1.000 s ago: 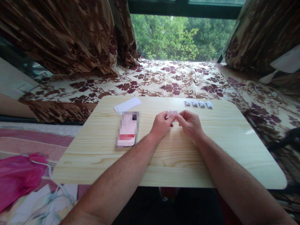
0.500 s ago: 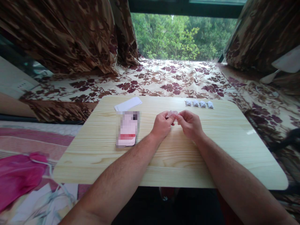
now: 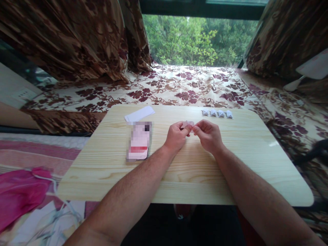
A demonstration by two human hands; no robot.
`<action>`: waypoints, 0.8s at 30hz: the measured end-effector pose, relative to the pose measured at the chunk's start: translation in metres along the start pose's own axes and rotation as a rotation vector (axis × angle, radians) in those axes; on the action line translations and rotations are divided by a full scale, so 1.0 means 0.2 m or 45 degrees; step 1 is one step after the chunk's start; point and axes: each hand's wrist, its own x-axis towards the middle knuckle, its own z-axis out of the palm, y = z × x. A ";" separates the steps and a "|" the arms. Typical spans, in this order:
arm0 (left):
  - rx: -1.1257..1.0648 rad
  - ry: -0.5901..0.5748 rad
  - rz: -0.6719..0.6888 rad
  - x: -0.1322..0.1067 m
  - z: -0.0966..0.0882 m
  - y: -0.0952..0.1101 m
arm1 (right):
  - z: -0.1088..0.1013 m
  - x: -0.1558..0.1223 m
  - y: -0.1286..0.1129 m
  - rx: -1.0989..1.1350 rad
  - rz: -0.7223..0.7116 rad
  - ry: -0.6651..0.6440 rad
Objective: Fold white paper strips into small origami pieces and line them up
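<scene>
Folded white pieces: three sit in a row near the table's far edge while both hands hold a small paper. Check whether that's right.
Wrong count: the head view shows four folded white pieces, in a row near the far edge of the table. The left hand and right hand do hold a small paper.

The desk (image 3: 200, 176) has pale wood grain and a smooth finish, glossy at right. The small held sheet (image 3: 189, 124) looks like thin matt paper, as do the far-right folded pieces (image 3: 213, 113) and far-left strips (image 3: 140, 113). The far-left curtain (image 3: 94, 41) is cloth with a satiny sheen.
</scene>
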 end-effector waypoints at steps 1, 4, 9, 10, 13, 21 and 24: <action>0.001 -0.002 0.005 0.00 0.00 0.00 | 0.00 0.00 0.00 0.003 -0.002 0.002; 0.003 -0.010 0.010 0.00 0.00 0.00 | 0.00 0.01 0.01 0.022 0.002 -0.020; -0.035 -0.033 -0.005 -0.01 0.01 0.00 | -0.01 0.00 0.05 0.022 -0.037 -0.064; -0.044 -0.038 -0.006 -0.01 0.00 0.00 | -0.01 0.00 0.05 0.017 -0.048 -0.066; -0.045 -0.053 -0.008 -0.01 0.00 0.00 | -0.01 0.00 0.05 0.004 -0.052 -0.073; -0.044 -0.053 -0.002 0.00 0.00 0.00 | -0.01 0.00 0.03 0.061 -0.033 -0.052; -0.079 -0.046 -0.044 0.01 0.01 0.00 | -0.01 0.01 0.03 0.095 0.021 -0.007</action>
